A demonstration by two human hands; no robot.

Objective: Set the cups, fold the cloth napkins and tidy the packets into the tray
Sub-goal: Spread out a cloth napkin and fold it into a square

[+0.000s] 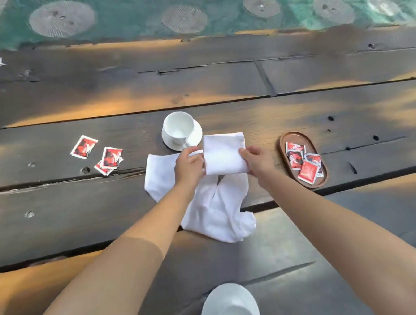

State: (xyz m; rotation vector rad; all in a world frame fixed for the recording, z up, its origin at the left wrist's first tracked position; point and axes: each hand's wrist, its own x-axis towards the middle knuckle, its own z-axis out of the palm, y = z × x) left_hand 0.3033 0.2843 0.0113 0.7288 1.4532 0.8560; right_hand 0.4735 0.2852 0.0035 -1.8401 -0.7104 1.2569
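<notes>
A folded white cloth napkin (pixel 222 153) is held just above the dark wooden table. My left hand (pixel 189 167) grips its left edge and my right hand (pixel 257 160) grips its right edge. Beneath them lies a crumpled white napkin (pixel 213 211), and another white cloth (pixel 160 175) lies flat to the left. A white cup on its saucer (pixel 180 129) stands just behind the folded napkin. A second white cup (pixel 230 308) sits at the near edge. An oval brown tray (pixel 283 139) on the right holds several red packets (pixel 303 161). Loose red packets (pixel 84 146) (pixel 111 159) lie on the left.
The table (pixel 294 72) is made of dark, cracked wooden planks with gaps between them. Beyond its far edge lies a green floor with round grey discs (pixel 62 18).
</notes>
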